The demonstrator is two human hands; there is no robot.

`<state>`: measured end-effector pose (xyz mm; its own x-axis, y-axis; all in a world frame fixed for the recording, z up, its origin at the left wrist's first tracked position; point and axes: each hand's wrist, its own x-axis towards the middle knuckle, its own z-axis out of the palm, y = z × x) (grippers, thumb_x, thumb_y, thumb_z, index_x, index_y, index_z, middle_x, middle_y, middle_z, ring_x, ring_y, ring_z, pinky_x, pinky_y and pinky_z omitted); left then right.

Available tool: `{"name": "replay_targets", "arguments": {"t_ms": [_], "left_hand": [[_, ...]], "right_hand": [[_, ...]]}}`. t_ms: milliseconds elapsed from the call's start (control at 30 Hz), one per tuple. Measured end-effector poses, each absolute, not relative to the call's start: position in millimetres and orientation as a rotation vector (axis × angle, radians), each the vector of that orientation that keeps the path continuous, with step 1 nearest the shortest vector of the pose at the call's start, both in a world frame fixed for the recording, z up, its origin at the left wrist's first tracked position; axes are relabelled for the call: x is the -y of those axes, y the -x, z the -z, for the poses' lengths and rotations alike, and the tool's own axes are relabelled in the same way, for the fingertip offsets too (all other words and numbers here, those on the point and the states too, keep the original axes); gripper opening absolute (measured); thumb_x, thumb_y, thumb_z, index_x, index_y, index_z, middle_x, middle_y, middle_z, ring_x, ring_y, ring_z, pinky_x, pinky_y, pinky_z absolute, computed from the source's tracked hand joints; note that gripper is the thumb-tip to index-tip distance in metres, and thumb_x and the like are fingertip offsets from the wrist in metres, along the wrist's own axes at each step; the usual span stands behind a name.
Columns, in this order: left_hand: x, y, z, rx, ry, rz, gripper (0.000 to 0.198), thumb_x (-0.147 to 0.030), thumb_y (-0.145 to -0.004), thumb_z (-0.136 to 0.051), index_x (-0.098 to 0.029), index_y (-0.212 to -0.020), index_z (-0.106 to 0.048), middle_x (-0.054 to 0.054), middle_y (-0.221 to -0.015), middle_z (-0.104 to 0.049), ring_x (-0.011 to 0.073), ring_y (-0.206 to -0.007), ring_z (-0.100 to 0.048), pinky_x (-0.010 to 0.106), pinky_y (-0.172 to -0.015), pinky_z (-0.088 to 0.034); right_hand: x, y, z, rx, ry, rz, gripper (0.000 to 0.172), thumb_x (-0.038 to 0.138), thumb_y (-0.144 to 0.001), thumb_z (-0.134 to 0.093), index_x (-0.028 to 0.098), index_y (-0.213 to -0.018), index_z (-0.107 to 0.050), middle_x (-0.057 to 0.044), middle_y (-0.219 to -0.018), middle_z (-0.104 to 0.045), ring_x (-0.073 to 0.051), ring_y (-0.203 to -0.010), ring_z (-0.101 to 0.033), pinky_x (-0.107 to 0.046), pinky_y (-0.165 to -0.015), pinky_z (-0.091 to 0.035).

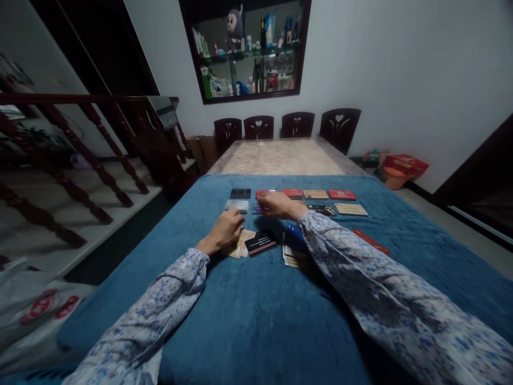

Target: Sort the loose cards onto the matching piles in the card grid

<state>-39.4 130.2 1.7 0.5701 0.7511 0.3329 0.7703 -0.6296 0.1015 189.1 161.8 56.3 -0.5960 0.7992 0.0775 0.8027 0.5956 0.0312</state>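
Observation:
My right hand [277,204] reaches over two rows of cards, fingers bent down and drawn together; any card in them is hidden. Beneath its fingertips a blue card [256,209] shows in part, and a red card [262,193] lies just behind. My left hand [225,229] is curled above several yellowish cards [242,245], close to a pale silver card [237,206]; what its fingers hold, if anything, cannot be made out. Beside those cards lies a black card [261,244]. Under my right forearm is a card stack [292,258] with a blue card [295,235] on it.
Other cards in the rows include a black card [240,193], gold card [315,194], red card [342,195] and cream card [351,209]. A red strip-like item [371,241] lies to the right on the blue cloth [256,326]. Dark chairs [297,125] stand beyond the table.

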Motion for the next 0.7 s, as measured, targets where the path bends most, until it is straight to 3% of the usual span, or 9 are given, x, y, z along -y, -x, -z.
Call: {"name": "replay_targets", "arguments": {"t_ms": [233, 500, 700], "left_hand": [[-111.7, 34.9, 9.5, 1.304, 2.740, 0.563, 0.020, -0.014, -0.093, -0.054, -0.015, -0.086, -0.073, 0.010, -0.092, -0.066, 0.0231, -0.087, -0.062, 0.038, -0.081, -0.051], [-90.8, 30.1, 11.2, 1.158, 2.795, 0.559, 0.017, -0.021, -0.094, -0.055, -0.017, -0.091, -0.071, 0.009, -0.090, -0.066, 0.0229, -0.088, -0.060, 0.038, -0.081, -0.049], [-79.4, 27.8, 5.3, 1.086, 2.823, 0.467, 0.025, -0.042, -0.096, -0.060, -0.019, -0.098, -0.069, 0.010, -0.096, -0.065, 0.0258, -0.094, -0.059, 0.042, -0.088, -0.047]], "right_hand": [[-137.5, -201.5, -47.3, 2.742, 1.362, 0.015, 0.019, 0.017, -0.093, -0.059, 0.019, -0.104, -0.074, -0.010, -0.108, -0.074, -0.020, -0.092, -0.065, -0.027, -0.069, -0.036], [-122.9, -215.4, -27.7, 2.724, 1.058, -0.147, 0.021, 0.017, -0.089, -0.065, 0.018, -0.107, -0.075, -0.012, -0.110, -0.072, -0.024, -0.102, -0.064, -0.031, -0.080, -0.044], [-121.2, -212.8, -6.8, 2.756, 0.963, -0.220, 0.031, 0.020, -0.083, -0.074, 0.019, -0.113, -0.075, -0.011, -0.110, -0.070, -0.024, -0.101, -0.063, -0.033, -0.082, -0.046]]}}
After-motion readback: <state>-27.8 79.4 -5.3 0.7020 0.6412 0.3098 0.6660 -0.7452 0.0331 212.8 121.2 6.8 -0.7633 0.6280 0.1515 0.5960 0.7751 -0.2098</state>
